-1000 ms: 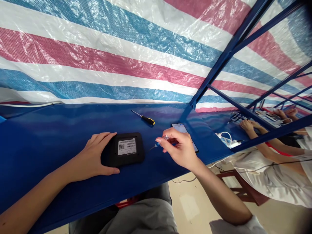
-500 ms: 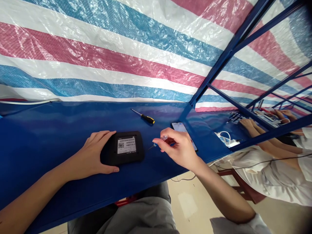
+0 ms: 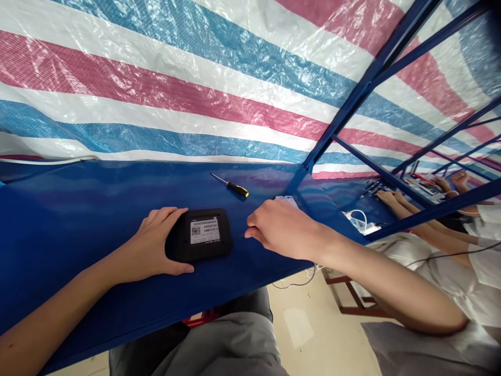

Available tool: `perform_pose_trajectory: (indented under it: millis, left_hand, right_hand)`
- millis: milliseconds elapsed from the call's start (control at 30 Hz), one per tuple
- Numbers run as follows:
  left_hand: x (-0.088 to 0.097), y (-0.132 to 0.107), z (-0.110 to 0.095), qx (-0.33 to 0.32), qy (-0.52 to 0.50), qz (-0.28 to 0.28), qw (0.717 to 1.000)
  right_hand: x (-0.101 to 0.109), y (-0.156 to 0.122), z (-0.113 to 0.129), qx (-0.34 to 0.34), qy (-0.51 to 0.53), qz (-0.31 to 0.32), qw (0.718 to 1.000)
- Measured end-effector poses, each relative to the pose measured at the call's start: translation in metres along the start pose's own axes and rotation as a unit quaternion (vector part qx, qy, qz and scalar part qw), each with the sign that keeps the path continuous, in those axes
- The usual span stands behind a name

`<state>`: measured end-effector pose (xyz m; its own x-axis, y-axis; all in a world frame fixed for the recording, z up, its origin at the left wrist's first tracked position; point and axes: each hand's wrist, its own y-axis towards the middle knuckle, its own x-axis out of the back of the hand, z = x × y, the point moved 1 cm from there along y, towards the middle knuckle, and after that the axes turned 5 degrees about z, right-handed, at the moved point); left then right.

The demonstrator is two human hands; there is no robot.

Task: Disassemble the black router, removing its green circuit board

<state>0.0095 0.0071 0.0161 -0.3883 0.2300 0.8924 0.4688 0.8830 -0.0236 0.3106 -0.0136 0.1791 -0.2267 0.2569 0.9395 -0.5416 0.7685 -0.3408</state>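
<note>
A flat black device (image 3: 225, 232) with rounded corners lies on the blue table, its white label with a QR code (image 3: 195, 231) facing up. My left hand (image 3: 160, 243) grips its left end, thumb along the near edge and fingers over the far one. To the right of the device, my right hand (image 3: 274, 230) is closed around a small screwdriver. Only its thin shaft (image 3: 241, 236) shows, pointing left at the device's right side; the handle is hidden in my fist. Whether the tip touches the device I cannot tell.
A black and yellow screwdriver (image 3: 237, 189) lies beyond the device. A phone (image 3: 287, 199) is partly covered by my right hand. Blue frame posts (image 3: 340, 122) rise at the right. Past them are a white power strip (image 3: 362, 224) and another person's arms (image 3: 415, 222).
My right hand has turned over, its back now upward and elbow swung outward. The screwdriver's clear handle, visible before, is now covered. My left hand stays on the device.
</note>
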Motion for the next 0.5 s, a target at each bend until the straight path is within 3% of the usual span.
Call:
perform_pose_trajectory:
  millis: [267, 367, 500]
  left_hand:
    - [-0.001, 0.0, -0.009, -0.008, -0.019, -0.038, 0.999]
    - [-0.001, -0.002, -0.014, 0.0, -0.033, -0.043, 0.998]
    - [0.0, -0.003, -0.018, 0.009, -0.049, -0.055, 0.997]
  right_hand:
    - [0.023, 0.016, 0.027, -0.036, -0.041, 0.069, 0.996]
    - [0.031, 0.023, 0.035, -0.029, -0.028, 0.07, 0.997]
    - [0.038, 0.03, 0.041, -0.02, -0.059, 0.12, 0.991]
